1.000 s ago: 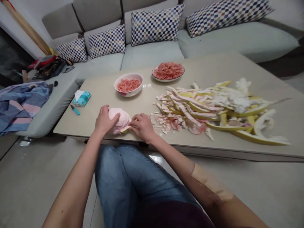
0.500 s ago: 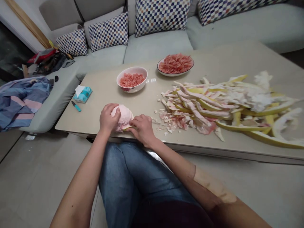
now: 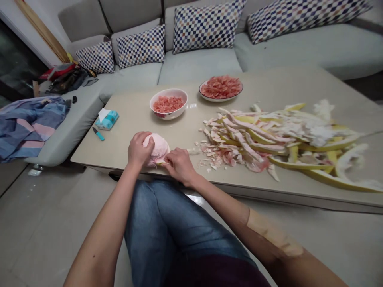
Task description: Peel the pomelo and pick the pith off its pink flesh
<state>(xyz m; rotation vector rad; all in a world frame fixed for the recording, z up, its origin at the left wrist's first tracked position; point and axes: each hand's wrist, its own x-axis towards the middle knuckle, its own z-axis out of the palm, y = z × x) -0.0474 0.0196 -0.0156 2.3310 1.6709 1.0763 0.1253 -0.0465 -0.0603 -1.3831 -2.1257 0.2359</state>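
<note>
A pale pink pomelo point(image 3: 158, 147), mostly stripped of its rind, rests at the table's front edge. Around its left side curl the fingers of my left hand point(image 3: 140, 149), thumb on top. My right hand point(image 3: 180, 164) is closed at the fruit's lower right, pinching a bit of yellow-edged peel point(image 3: 163, 162) against it. Just beyond the right hand lies what looks like a knife blade point(image 3: 193, 152), partly hidden. Behind the fruit stand a white bowl point(image 3: 169, 115) of pink pomelo flesh and a plate point(image 3: 220, 98) heaped with more.
A large pile of pomelo peel point(image 3: 254, 133) and scraps spreads across the table's right side. At the left are a blue tissue pack point(image 3: 107, 120) and a small turquoise-handled knife point(image 3: 98, 134). A grey sofa point(image 3: 200, 63) with checkered cushions runs behind the table point(image 3: 128, 104).
The view has tilted slightly, so the scene sits a little lower. My left hand stays on the pomelo, while my right fingers have shifted slightly at the peel.
</note>
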